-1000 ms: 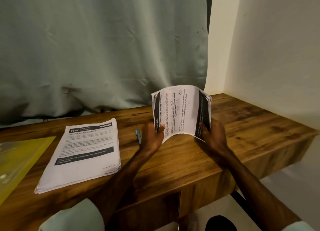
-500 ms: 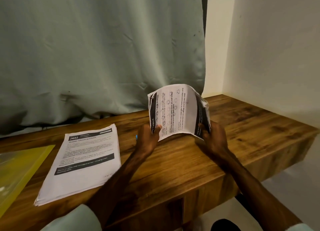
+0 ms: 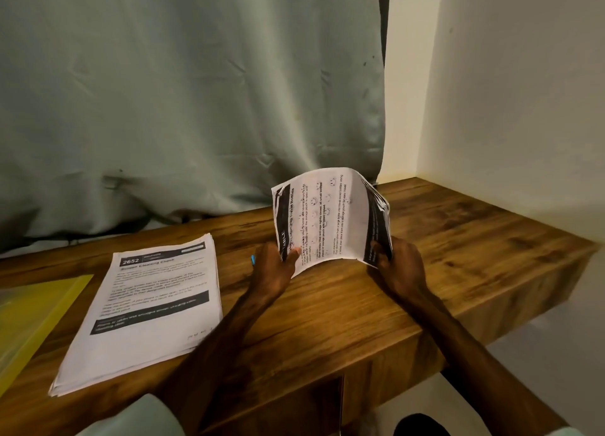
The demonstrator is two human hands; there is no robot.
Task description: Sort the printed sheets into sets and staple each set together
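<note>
I hold a set of printed sheets (image 3: 327, 216) upright above the wooden desk (image 3: 442, 245), bowed into an arch with the print running sideways. My left hand (image 3: 275, 268) pinches its left edge and my right hand (image 3: 397, 265) grips its right edge, where several page edges fan out. A stack of printed sheets (image 3: 147, 308) headed "2652" lies flat on the desk to the left. Just behind my left hand a small blue object (image 3: 252, 259) peeks out, mostly hidden; I cannot tell what it is.
A yellow plastic folder (image 3: 36, 308) lies at the desk's left edge. A grey-green curtain (image 3: 183, 91) hangs behind the desk and a cream wall (image 3: 510, 91) closes off the right side. The desk's front edge drops to the floor at lower right.
The held sheets and both hands have shifted slightly left and the bow in the paper has tightened. The view has tilted, so the flat stack sits lower in the frame.
</note>
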